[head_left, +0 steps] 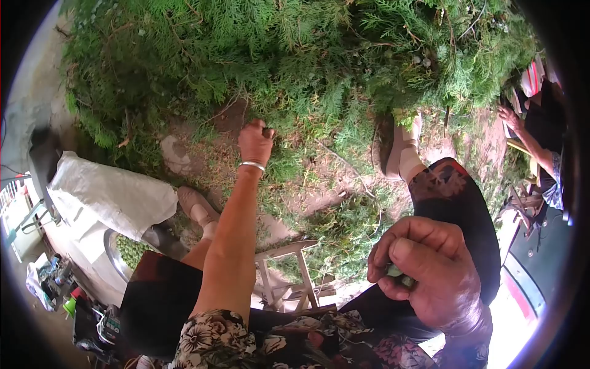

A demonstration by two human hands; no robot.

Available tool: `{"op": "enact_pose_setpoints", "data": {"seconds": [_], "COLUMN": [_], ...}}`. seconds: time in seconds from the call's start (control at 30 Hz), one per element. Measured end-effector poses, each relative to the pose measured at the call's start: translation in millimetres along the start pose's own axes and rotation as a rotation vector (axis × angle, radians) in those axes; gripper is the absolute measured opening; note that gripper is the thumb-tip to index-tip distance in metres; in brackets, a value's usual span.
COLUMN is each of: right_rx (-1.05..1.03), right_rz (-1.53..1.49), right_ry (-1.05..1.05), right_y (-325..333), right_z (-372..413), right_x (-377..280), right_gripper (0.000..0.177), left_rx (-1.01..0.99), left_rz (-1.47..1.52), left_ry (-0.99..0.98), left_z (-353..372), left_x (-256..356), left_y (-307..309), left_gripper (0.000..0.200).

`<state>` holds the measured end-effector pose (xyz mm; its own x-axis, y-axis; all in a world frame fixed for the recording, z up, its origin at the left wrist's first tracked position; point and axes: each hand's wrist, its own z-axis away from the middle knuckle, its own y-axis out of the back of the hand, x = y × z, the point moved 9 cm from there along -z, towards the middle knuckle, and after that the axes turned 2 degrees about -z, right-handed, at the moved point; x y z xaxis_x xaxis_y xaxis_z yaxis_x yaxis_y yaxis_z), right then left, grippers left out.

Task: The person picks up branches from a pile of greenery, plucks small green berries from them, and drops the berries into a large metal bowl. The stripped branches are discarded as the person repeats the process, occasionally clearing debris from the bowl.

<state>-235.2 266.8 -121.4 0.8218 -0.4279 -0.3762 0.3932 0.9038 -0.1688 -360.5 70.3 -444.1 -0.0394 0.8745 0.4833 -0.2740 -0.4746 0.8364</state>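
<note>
My left hand (255, 144), with a silver bangle (252, 165) at the wrist, is closed at the lower edge of a heap of green cypress-like branches (276, 55). What its fingers grip is hidden. My right hand (439, 270) is raised nearer to me above my knee, its fingers curled round a few small green cones (405, 281), only partly visible between the fingers and palm. To my left stands a round metal basin (112, 249) holding many small green cones (130, 252).
A white sack (114, 194) lies beside the basin. A wooden stool frame (286, 270) stands between my legs. Loose sprigs and a thin stick (344, 163) litter the ground. Another person's arm (531, 141) shows at right, and a cluttered pile (58, 277) at left.
</note>
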Motion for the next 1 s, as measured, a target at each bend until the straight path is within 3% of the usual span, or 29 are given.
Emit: {"op": "enact_pose_setpoints", "data": {"seconds": [0.07,0.13,0.2,0.27,0.3,0.33,0.4,0.43,0.5,0.6,0.63,0.67,0.73,0.77,0.83,0.93,1.0], "right_rx": [0.012,0.017,0.016,-0.007,-0.008,-0.032,-0.051,-0.075,-0.100,-0.101,-0.105,-0.110,-0.109,-0.110,-0.112,-0.073,-0.103], "right_rz": [0.003,-0.004,-0.008,0.031,0.035,0.054,0.073,0.047,0.017,-0.012,-0.005,0.001,-0.011,-0.018,-0.018,0.018,0.032], "right_ry": [-0.011,-0.010,-0.014,-0.003,-0.002,-0.022,-0.040,-0.029,-0.020,-0.012,-0.018,-0.023,-0.018,-0.015,-0.003,0.052,0.161], "right_y": [2,3,3,1,1,-2,-3,-4,-5,-4,-3,-3,-1,-2,-2,-1,-2], "right_z": [1,2,3,3,2,2,2,1,1,2,3,3,4,5,4,4,4], "right_x": [1,2,5,4,2,1,1,0,0,-2,-2,-2,-2,-1,-2,-9,-18], "right_gripper": [0.020,0.020,0.020,0.020,0.020,0.020,0.020,0.019,0.020,0.020,0.019,0.019,0.019,0.019,0.019,0.019,0.017], "left_rx": [-0.089,-0.206,-0.132,-0.060,-0.062,-0.060,-0.011,-0.012,0.001,-0.051,-0.136,-0.137,-0.481,-0.476,-0.497,-0.533,-0.451], "left_rz": [0.138,0.955,1.106,1.082,0.884,0.885,0.374,0.377,-0.204,-0.115,0.065,0.064,1.089,1.085,1.880,2.083,2.021], "left_ry": [0.114,0.537,0.577,0.483,0.335,0.334,-0.128,-0.130,-0.242,-0.122,-0.097,-0.100,0.512,0.513,0.688,0.581,0.593], "left_z": [6,35,50,56,51,49,43,43,45,46,45,48,80,87,101,91,82], "left_x": [-22,-52,-55,-41,-29,-21,31,39,57,40,27,16,-12,-23,-15,14,55], "left_y": [2,-2,7,19,18,10,13,5,-8,-11,-11,-4,-13,-8,-1,7,34], "left_gripper": [0.017,0.007,0.010,0.009,0.015,0.015,0.013,0.013,0.012,0.009,0.009,0.009,0.014,0.014,0.016,0.016,0.018]}}
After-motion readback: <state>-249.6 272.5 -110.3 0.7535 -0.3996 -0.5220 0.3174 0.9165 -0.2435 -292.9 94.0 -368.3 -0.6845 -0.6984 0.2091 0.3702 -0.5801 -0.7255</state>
